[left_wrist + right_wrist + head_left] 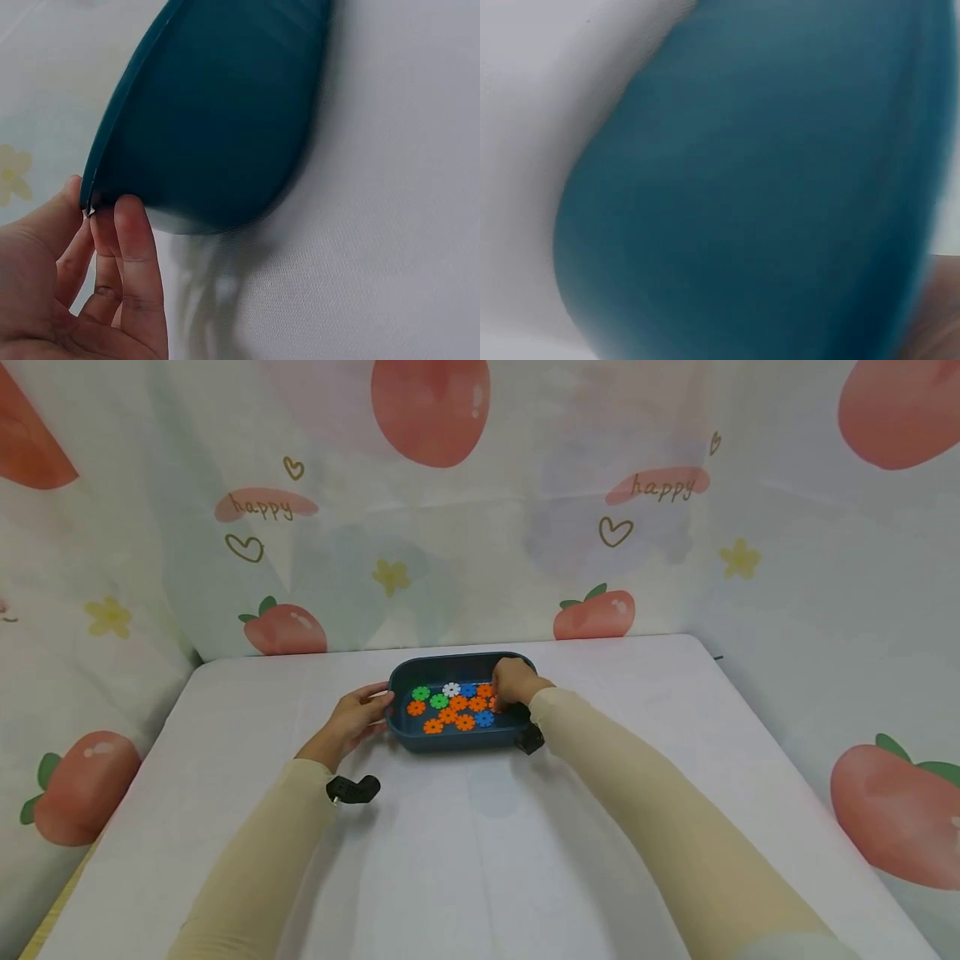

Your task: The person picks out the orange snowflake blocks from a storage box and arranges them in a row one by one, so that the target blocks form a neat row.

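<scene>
A dark teal plastic basin [442,743] stands on the white-covered table, holding several small snowflake-shaped plastic discs: orange [465,722], green [422,693], blue [484,718] and one white [451,690]. My left hand [358,717] grips the basin's left end; in the left wrist view the thumb is at the rim and the fingers [139,255] lie beneath it. At the right end, my right hand [514,681] reaches down into the basin, fingers bent beside the orange discs. Its fingertips are hidden, and I cannot tell whether they pinch a disc.
The white tabletop [450,852] extends in front of the basin and to both sides. Behind it hangs a fruit-patterned cloth [480,602], with more cloth at left and right. A black wrist camera [352,789] sits on the left wrist, another [530,740] by the basin's front right corner.
</scene>
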